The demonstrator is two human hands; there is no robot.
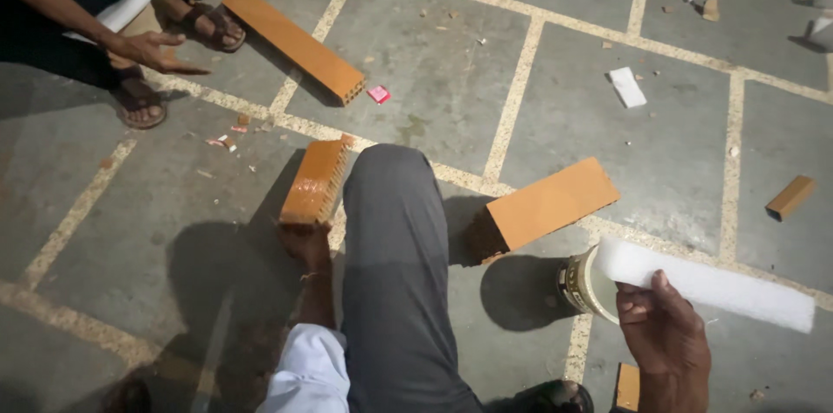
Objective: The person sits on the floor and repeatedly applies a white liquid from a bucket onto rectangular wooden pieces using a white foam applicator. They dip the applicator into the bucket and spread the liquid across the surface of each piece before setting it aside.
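Down on the tiled floor (pixel 434 75), the person's left hand (pixel 305 244) is closed around the near end of an orange brick (pixel 317 180), which stands on its long edge just left of the person's grey-trousered knee (pixel 390 231). The brick stretches away from the hand, up and slightly right in the view, its glossy face catching light. The right hand (pixel 664 326) grips the near end of a long white foam strip (pixel 707 281), fingers curled over it; the strip runs out to the right from the hand, lifted above the floor. Just left of that hand sits a small open tin (pixel 583 285), partly covered by the strip. A second orange brick (pixel 547 203) lies flat between the knee and the tin. A third, longer brick (pixel 295 42) lies farther off, near another person's hand (pixel 154 50) and sandalled feet (pixel 208 27). A loose white foam piece (pixel 626 87) rests well apart on the tiles.
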